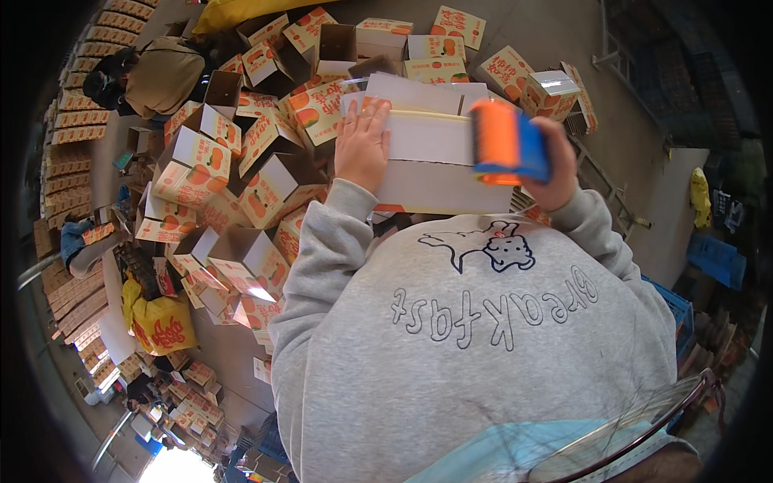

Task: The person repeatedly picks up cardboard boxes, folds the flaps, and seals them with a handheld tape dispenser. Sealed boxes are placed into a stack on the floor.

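Note:
In front of my body lies a cardboard carton point(444, 184), its plain white flap side towards me. A seam crosses between the white panels. My left hand point(363, 142) rests flat on the carton's left part, fingers pointing away from me. My right hand point(557, 169) is closed around a tape dispenser point(504, 143), orange at its front and blue behind. The dispenser is blurred and held over the right part of the carton; whether it touches the carton I cannot tell. More white cardboard point(416, 93) shows just beyond the carton.
Many open printed cartons point(263, 193) lie heaped at the left and beyond. A closed carton point(548, 93) stands at the far right. A yellow bag point(158, 320) sits at the left. One person point(163, 75) bends over at the upper left; another person point(81, 244) is lower down.

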`<state>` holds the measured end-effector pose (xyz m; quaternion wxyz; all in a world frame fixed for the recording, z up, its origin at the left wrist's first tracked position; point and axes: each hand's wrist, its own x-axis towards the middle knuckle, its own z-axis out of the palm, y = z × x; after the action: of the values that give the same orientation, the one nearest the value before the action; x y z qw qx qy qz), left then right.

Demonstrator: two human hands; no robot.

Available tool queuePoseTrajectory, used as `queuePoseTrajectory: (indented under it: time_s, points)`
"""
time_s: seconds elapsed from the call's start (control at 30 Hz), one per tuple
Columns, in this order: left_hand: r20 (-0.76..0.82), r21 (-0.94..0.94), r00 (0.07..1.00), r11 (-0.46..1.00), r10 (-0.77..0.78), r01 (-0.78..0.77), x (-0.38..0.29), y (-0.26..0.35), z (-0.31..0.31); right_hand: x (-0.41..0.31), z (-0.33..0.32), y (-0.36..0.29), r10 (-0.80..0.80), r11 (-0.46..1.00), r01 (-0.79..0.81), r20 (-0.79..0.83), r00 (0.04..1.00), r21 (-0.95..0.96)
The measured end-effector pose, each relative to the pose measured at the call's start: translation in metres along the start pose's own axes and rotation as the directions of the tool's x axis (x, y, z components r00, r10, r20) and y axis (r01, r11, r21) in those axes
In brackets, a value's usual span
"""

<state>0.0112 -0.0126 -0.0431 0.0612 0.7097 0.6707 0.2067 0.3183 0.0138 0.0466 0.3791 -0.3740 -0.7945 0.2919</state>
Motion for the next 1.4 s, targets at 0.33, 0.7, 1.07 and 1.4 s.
queuePoseTrajectory:
  time_s: [0.33,0.7,1.07,1.4]
  points:
    - [0.614,-0.783,0.788,-0.153,-0.043,0.603,-0.020,0.049,-0.016,-0.020,0.023,0.009,-0.004,0.938,0.051,0.139,0.990,-0.341]
    - [0.239,-0.708,0.880,0.547,-0.410,0.447,-0.025,-0.045,-0.030,0.002,0.011,-0.014,-0.002,0.902,0.109,0.250,0.968,-0.417]
    - [0.471,-0.150,0.820,0.886,-0.326,0.438,-0.004,-0.068,0.069,0.014,0.027,-0.019,-0.054,0.906,0.134,0.203,0.978,-0.403]
    - [0.189,-0.215,0.949,0.932,-0.253,0.291,0.019,0.023,0.006,0.007,0.003,-0.009,-0.082,0.912,0.251,0.456,0.886,-0.324]
